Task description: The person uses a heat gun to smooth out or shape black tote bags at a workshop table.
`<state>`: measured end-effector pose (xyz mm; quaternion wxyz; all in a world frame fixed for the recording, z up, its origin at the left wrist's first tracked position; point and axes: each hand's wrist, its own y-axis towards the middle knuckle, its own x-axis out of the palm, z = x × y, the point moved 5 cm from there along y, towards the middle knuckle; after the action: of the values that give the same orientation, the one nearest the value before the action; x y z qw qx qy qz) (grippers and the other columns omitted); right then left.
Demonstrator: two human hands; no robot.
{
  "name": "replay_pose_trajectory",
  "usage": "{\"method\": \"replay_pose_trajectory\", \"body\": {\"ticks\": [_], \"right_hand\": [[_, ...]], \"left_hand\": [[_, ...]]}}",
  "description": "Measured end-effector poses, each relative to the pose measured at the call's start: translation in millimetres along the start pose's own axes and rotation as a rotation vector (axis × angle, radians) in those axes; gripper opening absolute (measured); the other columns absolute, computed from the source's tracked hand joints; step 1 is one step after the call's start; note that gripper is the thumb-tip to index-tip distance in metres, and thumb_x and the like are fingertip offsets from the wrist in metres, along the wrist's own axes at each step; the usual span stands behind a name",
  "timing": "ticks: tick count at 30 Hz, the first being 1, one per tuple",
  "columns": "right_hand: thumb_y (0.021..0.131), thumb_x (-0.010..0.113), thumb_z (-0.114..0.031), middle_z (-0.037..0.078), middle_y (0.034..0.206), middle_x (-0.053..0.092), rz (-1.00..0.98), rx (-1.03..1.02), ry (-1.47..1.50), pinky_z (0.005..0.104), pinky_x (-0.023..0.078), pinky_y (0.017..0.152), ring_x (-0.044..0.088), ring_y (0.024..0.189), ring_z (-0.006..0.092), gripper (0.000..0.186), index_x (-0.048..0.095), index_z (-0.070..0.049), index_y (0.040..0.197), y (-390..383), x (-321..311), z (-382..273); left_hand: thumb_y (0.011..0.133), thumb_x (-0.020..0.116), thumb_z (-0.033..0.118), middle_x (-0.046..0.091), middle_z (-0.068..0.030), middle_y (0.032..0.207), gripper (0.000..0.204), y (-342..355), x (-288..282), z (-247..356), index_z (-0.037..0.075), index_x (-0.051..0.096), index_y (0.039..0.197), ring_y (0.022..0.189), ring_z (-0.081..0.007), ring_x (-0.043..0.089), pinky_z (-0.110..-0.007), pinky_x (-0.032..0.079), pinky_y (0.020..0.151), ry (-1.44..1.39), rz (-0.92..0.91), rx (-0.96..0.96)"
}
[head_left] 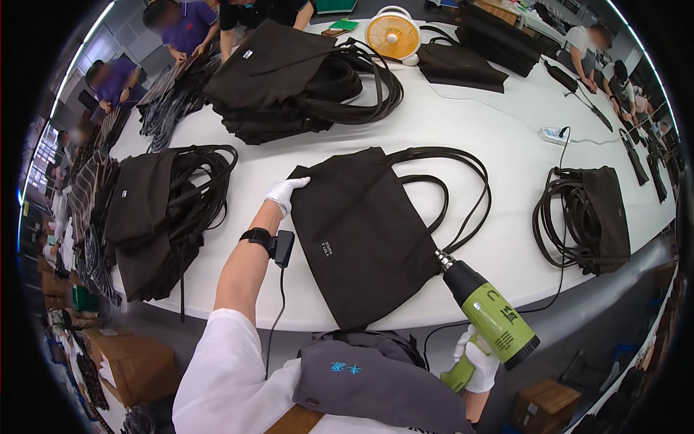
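A dark brown tote bag (361, 231) lies flat on the white table before me, its long handles (470, 170) looping out to the right. My left hand (288, 194), in a white glove, is closed on the bag's upper left corner; its fingers are partly hidden at the edge. In my gloved right hand (478, 365) is the handle of a green and black heat gun (491, 315). Its metal nozzle points up and left at the bag's right edge, very close to the fabric; whether it touches, I cannot tell.
Stacks of dark bags stand at the left (141, 217), far side (282, 79) and right (596, 217) of the table (506, 137). An orange fan (392, 36) and a power strip (554, 134) sit farther back. The heat gun's cord (553, 300) runs along the right. Several people work around the table.
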<state>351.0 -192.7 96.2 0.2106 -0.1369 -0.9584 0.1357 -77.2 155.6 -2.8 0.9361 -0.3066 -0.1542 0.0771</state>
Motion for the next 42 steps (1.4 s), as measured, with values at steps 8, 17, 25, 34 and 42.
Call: {"method": "replay_pose_trajectory", "body": {"ticks": [8, 17, 25, 34, 42], "right_hand": [[0.077, 0.067, -0.010, 0.010, 0.087, 0.055, 0.144, -0.210, 0.032, 0.0253, 0.045, 0.050, 0.056, 0.063, 0.0169, 0.050, 0.046, 0.002, 0.120, 12, -19, -43], [0.080, 0.063, -0.004, 0.012, 0.088, 0.055, 0.327, -0.376, 0.125, 0.0238, 0.045, 0.052, 0.054, 0.062, 0.0151, 0.044, 0.047, 0.006, 0.119, 7, -64, -58], [0.081, 0.061, -0.005, 0.011, 0.092, 0.054, 0.296, -0.320, 0.076, 0.0235, 0.046, 0.055, 0.055, 0.065, 0.0155, 0.046, 0.044, 0.004, 0.123, 2, -68, -45], [0.077, 0.063, -0.002, 0.013, 0.086, 0.059, 0.219, -0.096, 0.094, 0.0273, 0.046, 0.052, 0.057, 0.063, 0.0195, 0.045, 0.048, 0.004, 0.120, -12, -63, -19], [0.073, 0.067, 0.004, 0.008, 0.084, 0.062, -0.125, 0.004, -0.119, 0.0250, 0.050, 0.058, 0.060, 0.067, 0.0141, 0.040, 0.055, -0.001, 0.111, -9, -26, -11]], "left_hand": [[0.071, 0.072, -0.007, 0.067, -0.0091, 0.104, 0.046, -243, 175, 174, -0.007, 0.059, 0.115, 0.093, -0.0121, 0.062, -0.026, 0.050, 0.086, 0.515, -0.216, 1.184], [0.070, 0.059, 0.005, 0.057, -0.0070, 0.069, 0.052, -243, 147, -40, 0.012, 0.051, 0.120, 0.062, -0.0271, 0.056, -0.038, 0.044, 0.057, 1.780, -0.925, 1.160], [0.078, 0.067, 0.032, 0.061, -0.0161, 0.095, 0.058, -204, 189, -120, 0.006, 0.050, 0.127, 0.092, -0.0332, 0.060, -0.043, 0.047, 0.081, 1.566, -0.861, 0.735], [0.076, 0.070, 0.017, 0.067, -0.0132, 0.090, 0.036, -116, 251, -166, 0.002, 0.065, 0.108, 0.078, -0.0219, 0.064, -0.036, 0.050, 0.068, 1.078, -0.641, 0.684], [0.085, 0.062, -0.001, 0.069, -0.0062, 0.097, 0.021, -65, 194, -159, 0.001, 0.066, 0.106, 0.090, -0.0135, 0.065, -0.027, 0.052, 0.082, 0.166, -0.678, -0.292]]}}
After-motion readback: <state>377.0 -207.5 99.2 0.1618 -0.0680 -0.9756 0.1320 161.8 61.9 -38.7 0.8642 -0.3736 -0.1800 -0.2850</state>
